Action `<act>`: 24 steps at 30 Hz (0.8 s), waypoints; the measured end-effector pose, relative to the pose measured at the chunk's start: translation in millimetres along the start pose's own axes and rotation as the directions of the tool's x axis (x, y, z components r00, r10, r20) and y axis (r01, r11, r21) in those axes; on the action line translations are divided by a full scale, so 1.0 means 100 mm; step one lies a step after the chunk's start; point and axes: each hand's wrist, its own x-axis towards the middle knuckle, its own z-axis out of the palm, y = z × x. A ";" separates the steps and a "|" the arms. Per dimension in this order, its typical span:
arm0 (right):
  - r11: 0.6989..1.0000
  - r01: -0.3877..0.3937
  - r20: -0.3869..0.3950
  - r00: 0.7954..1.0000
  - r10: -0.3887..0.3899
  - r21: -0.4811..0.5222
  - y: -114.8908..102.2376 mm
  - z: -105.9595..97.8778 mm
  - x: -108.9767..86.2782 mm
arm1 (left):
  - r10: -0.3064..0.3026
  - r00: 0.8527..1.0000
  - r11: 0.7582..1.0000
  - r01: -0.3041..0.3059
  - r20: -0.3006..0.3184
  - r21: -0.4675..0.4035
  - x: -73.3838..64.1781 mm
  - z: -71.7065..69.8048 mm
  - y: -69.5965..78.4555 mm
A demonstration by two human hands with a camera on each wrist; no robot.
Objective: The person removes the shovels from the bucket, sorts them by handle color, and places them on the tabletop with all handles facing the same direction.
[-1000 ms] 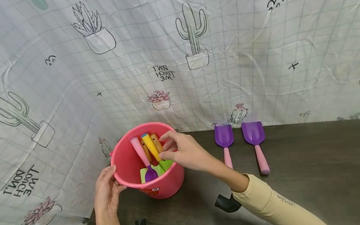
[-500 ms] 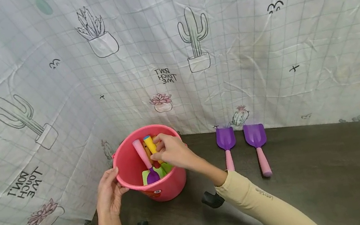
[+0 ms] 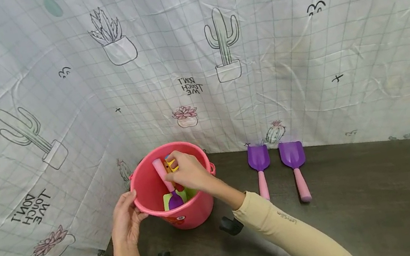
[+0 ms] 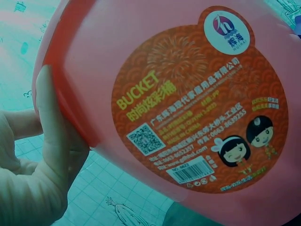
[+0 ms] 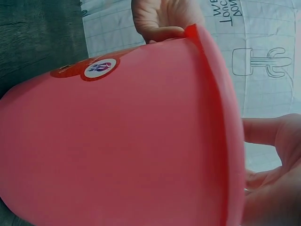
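Observation:
A pink bucket [image 3: 193,216] stands tilted at the left of the table. My left hand [image 3: 124,222] grips its rim, fingers outside in the left wrist view. Inside it, a small shovel with a pink handle [image 3: 160,169] and purple scoop leans upward. Beside that is a garden tool with a yellow handle [image 3: 174,165] and blue end; its lower part is hidden. My right hand [image 3: 190,174] reaches over the rim, its fingers curled round the yellow handle, thumb close by the pink one. Light green and orange-brown pieces show deeper in the bucket.
Two purple shovels with pink handles, a left one [image 3: 258,158] and a right one [image 3: 293,156], lie on the dark table [image 3: 385,192] right of the bucket. A cactus-print cloth [image 3: 284,63] hangs behind and at left. Black wrist mounts [image 3: 231,225] jut from both sleeves.
My right hand has moved left and further into the bucket, and its fingers have come round the yellow handle. My left hand keeps its hold on the rim.

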 end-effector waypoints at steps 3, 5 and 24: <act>1.000 -0.001 0.006 1.000 0.001 0.011 0.02 0.05 0.04 | 0.002 1.000 1.000 -0.002 -0.004 0.002 0.00 0.00 0.00; 1.000 -0.003 0.009 1.000 0.003 0.016 0.03 0.07 0.06 | 0.003 1.000 1.000 -0.003 -0.005 0.005 0.00 -0.01 0.00; 0.999 -0.045 0.050 0.998 0.044 0.022 0.10 0.23 0.30 | -0.020 0.998 0.999 0.022 -0.056 0.029 0.03 0.00 -0.01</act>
